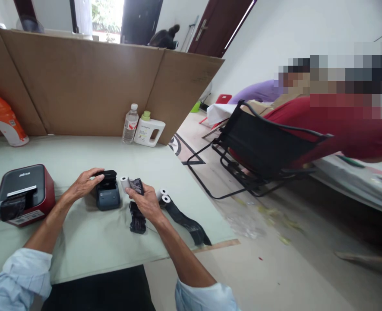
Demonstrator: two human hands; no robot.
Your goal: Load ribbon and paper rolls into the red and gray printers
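Red/black machine [45,185]: white lid logo, illegible; front label w/ code. White jug [145,131]: label too sm. to read. L hand [84,183] pinches raised lid [107,175] of sm. blue-grey box [108,199], rounded plastic, on pale green table [90,246]. R hand [147,202] pinches white roll [125,183] + crinkled glossy black film [136,186], just R of box. 2 more rolls [165,199] nearby, w/ long black strip [186,222].

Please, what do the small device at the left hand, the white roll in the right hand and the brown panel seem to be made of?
Small device: probably hard plastic, dark and smooth, with rounded, moulded-looking edges.
White roll: likely paper, perhaps film, matt, with a dark core hole.
Brown panel: apparently cardboard, matt, with fold creases.
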